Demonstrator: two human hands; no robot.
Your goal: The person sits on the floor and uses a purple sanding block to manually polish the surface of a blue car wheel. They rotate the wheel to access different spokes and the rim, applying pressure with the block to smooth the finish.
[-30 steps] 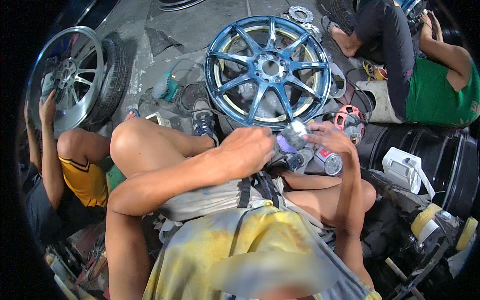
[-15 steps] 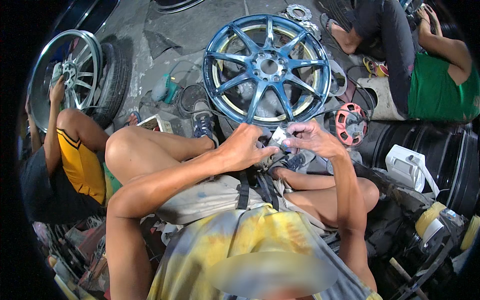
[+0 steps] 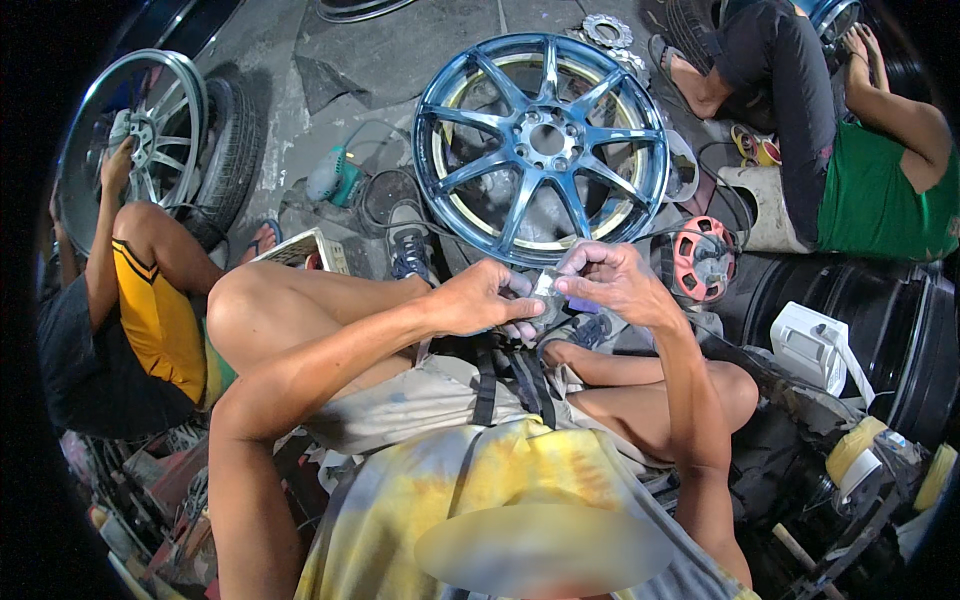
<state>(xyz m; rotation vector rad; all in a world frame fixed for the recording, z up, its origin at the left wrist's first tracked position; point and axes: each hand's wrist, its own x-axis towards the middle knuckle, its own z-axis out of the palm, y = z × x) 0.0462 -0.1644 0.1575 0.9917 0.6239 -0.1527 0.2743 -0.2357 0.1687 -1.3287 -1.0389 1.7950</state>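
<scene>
In front of my lap my two hands meet over a small whitish-grey piece (image 3: pixel 546 284), thin and perhaps folded; its exact kind is too small to tell. My right hand (image 3: pixel 618 286) pinches its edge between thumb and fingers, and a bit of purple shows beneath them. On its other side my left hand (image 3: pixel 482 300) is closed, fingers curled and thumb against them; whatever lies inside is hidden. The fingertips of both look dusty grey. Just beyond my hands lies a blue multi-spoke wheel rim (image 3: pixel 548 140), face up, touched by neither hand.
A green power tool (image 3: pixel 335 178) with a cord lies left of the rim, a red cable reel (image 3: pixel 703 258) to its right. One person (image 3: pixel 160 310) handles a silver wheel (image 3: pixel 165 130) at left; another (image 3: pixel 885 180) sits at right. Black rims and a white box (image 3: pixel 810 342) stand right.
Both hands have shifted slightly left and downward with the small piece. My left fingers now curl lower beside it. The rim appears a little further right in the view.
</scene>
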